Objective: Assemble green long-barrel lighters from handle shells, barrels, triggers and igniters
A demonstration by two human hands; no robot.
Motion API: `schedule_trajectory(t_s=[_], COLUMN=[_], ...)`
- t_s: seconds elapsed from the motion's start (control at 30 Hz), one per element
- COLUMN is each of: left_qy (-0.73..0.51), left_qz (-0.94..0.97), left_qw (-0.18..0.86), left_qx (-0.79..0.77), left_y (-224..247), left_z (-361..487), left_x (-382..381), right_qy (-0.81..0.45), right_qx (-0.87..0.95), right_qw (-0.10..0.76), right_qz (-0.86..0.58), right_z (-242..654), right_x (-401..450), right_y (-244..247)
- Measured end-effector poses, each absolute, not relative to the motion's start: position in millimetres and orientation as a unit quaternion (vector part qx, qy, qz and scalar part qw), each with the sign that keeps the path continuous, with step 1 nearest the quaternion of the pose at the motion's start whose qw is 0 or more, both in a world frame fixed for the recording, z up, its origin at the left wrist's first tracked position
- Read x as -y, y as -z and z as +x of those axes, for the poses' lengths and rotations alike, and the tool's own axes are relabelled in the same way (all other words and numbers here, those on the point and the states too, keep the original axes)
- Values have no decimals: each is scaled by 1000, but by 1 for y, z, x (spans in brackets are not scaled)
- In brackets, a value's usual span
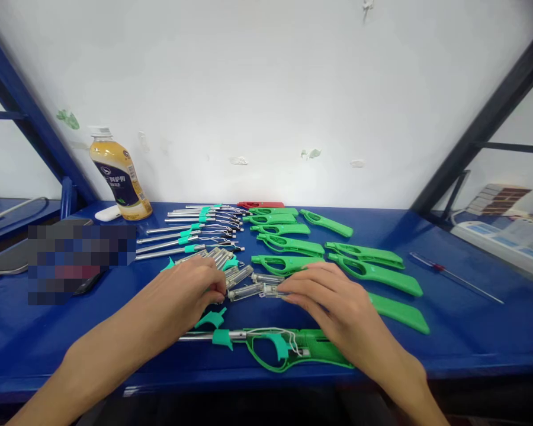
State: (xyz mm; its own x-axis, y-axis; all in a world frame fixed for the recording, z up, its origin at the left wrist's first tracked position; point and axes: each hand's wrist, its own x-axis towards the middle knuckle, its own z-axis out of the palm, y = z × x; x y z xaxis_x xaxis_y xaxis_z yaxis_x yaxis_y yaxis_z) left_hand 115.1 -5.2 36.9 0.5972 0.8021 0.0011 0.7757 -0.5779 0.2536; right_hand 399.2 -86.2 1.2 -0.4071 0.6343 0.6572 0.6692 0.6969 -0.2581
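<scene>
My left hand (194, 285) is closed, thumb against fingers, at the left end of a pile of clear lighter fuel tanks (245, 291); what it pinches is hidden. My right hand (333, 302) has its fingertips closed on the near end of a clear fuel tank (272, 290) at the pile's right side. In front of both hands lies a green lighter half-shell (266, 359) with a metal tube (237, 335), white wires and a teal trigger (279, 346) in it. A loose teal trigger (212, 318) rests just below my left hand.
Several metal tubes with wires (184, 236) lie in a row behind my left hand. Several green half-shells (375, 275) and a red one (262, 205) spread to the back and right. A screwdriver (455, 277) lies far right; a drink bottle (119, 177) stands back left.
</scene>
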Motion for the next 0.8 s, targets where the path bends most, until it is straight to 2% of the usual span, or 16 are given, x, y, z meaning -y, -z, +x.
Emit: schedule_trajectory(t_s=[0.53, 0.8], left_qy=[-75, -158], left_qz=[880, 866], left_qw=[140, 147], left_qx=[-447, -452], left_y=[-32, -37], left_z=[112, 116], left_x=[5, 15], right_qy=[33, 21], right_qx=[835, 830], right_qw=[391, 393], right_qz=[-386, -396], right_z=[399, 398], right_x=[86, 89], right_y=[-1, -2])
